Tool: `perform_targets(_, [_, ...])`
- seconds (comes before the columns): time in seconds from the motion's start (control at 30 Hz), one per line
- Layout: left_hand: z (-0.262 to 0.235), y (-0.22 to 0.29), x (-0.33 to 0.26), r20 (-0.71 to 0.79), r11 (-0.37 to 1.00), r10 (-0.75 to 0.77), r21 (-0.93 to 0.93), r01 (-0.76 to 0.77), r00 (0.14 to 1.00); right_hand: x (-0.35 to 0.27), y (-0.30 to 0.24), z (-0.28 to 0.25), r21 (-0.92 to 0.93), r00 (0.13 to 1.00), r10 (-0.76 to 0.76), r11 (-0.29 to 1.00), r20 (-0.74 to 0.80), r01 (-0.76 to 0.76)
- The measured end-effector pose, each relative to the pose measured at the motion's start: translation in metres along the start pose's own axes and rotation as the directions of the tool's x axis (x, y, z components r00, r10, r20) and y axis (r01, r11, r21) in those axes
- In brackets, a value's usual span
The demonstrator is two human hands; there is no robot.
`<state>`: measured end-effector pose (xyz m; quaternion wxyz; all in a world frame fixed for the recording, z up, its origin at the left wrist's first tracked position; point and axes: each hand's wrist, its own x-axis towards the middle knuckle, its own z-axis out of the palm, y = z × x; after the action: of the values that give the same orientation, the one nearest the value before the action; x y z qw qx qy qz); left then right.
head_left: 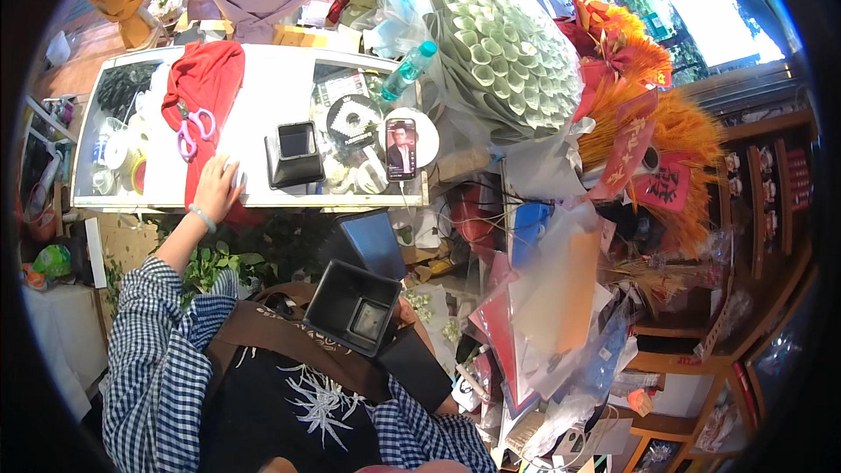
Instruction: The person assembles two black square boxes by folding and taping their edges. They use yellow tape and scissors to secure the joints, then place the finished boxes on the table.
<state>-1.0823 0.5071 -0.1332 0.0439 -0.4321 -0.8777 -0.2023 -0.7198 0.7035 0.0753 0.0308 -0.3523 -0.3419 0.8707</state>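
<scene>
My left hand [216, 190] lies with fingers stretched out at the near edge of the white table, over the red cloth [215, 70]. A small whitish thing beside its fingertips is too small to name. Purple-handled scissors [194, 133] rest on the cloth just beyond. In front of my body, a square black flower box [333, 302] is tilted with its open top toward me. My right hand [405, 312] grips it from the right side, mostly hidden behind it. Another black box [296, 158] stands on the table, right of my left hand.
A phone [402, 149] lies on the table's right side, near a black disc [354, 121] and a teal bottle [409, 71]. Wrapped bouquets [504, 52] crowd the far side. Wrapping sheets [556, 298] stand at my right, before wooden shelves [701, 359]. Leafy greenery [223, 267] sits below the table edge.
</scene>
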Motion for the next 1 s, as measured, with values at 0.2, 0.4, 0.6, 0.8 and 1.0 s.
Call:
perform_targets(0.2, [-0.044,-0.036,-0.04,0.291,0.99,0.082,0.086,-0.111,0.953,-0.002,0.0,0.008,-0.025,1.0,0.015,1.0,-0.024,-0.016])
perform_targets(0.4, [-0.065,-0.099,-0.047,0.327,0.994,-0.007,0.104,-0.028,0.945,-0.003,-0.002,0.027,-0.09,0.999,0.033,0.995,-0.023,-0.035])
perform_targets(0.6, [-0.094,-0.137,-0.048,0.348,0.945,-0.265,0.279,0.17,0.899,0.011,-0.005,0.037,-0.271,0.977,0.141,0.958,0.163,-0.093])
perform_targets(0.8, [-0.142,-0.043,-0.034,0.302,0.855,-0.11,-0.457,0.245,0.947,0.067,0.012,0.043,-0.344,0.828,0.314,0.925,0.464,-0.158])
perform_targets(1.0, [-0.165,0.059,-0.004,0.465,0.681,0.45,-0.731,0.044,0.763,0.081,0.018,0.075,-0.367,0.733,0.404,0.903,0.546,-0.224])
